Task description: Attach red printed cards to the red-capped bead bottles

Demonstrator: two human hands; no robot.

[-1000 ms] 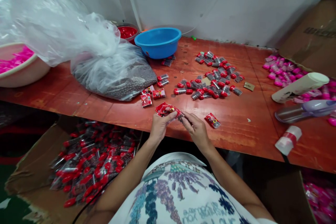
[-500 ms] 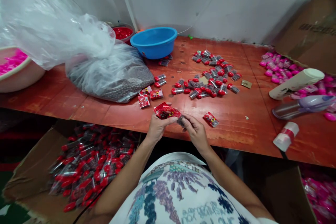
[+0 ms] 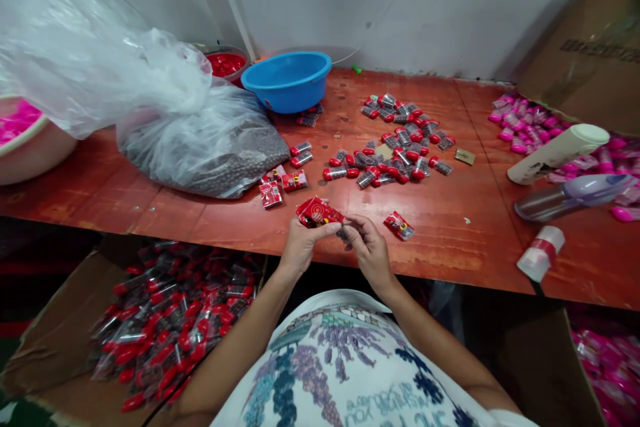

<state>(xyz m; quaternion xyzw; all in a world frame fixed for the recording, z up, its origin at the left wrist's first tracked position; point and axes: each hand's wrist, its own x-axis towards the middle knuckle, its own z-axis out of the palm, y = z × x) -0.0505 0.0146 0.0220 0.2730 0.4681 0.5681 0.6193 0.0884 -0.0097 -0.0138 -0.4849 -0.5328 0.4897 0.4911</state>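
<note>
— Hands first: where are they?

— Both meet over the near edge of the red-brown wooden table (image 3: 150, 200). The left hand (image 3: 299, 247) pinches a small bundle of red printed paper labels (image 3: 319, 211) between thumb and fingers; the labels stick up and away from the fingertips, fanned toward the table.

— And the right hand?

— The right hand (image 3: 369, 248) is curled, its fingertips closed on a small dark clear-plastic tube (image 3: 343, 234), which sits just under the labels, between the two thumbs. Most of the tube is hidden by the fingers.

— What lies around them?

— One loose red label packet (image 3: 399, 225) rests on the table just beside the right hand. Farther back is a scatter of red-capped clear tubes (image 3: 395, 147), a round blue plastic basin (image 3: 287, 80) and a large clear plastic bag of dark beads (image 3: 200, 147). Below the table edge on the left, a brown cardboard box (image 3: 45, 340) holds many more red-capped tubes.
</note>
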